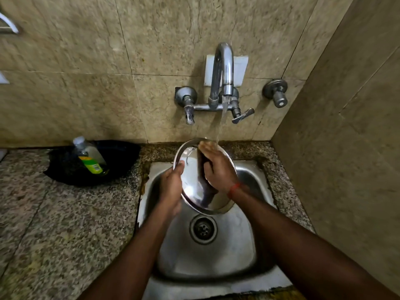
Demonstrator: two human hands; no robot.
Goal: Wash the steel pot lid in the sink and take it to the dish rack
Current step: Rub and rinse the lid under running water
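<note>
I am holding the steel pot lid (195, 187) tilted above the sink (216, 256), just under the tap (224, 70). My left hand (172, 185) is clamped on its left rim. My right hand (218, 167) is lying flat, fingers together, against its inner face, where the running water (220, 126) is landing.

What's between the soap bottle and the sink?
Just bare speckled counter between the bottle, in its black dish, and the sink, seen in the head view.
</note>
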